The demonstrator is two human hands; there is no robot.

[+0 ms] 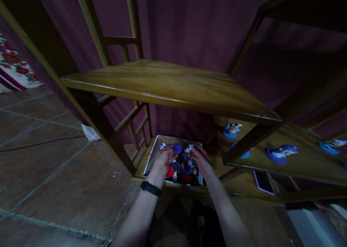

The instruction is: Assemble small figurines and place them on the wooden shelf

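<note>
A white box (150, 159) full of small figurines sits on the low wooden shelf, with both of my hands over it. My left hand (163, 160), a dark band on its wrist, is closed on a figurine with a round purple base (177, 148); the base points to the right. On the other side, the fingers of my right hand (201, 159) are closed around a small white and blue figurine (189, 148). Red, black and purple pieces lie jumbled in the box below, among them a red round base (170, 171). My fingers partly hide both held figurines.
Just above my hands runs a wooden shelf board (162, 81). To the right, figurines on blue bases stand or lie on another shelf, including a purple-haired one (283, 154). A phone (263, 182) lies on the low board. Wooden posts flank the box; tiled floor is at left.
</note>
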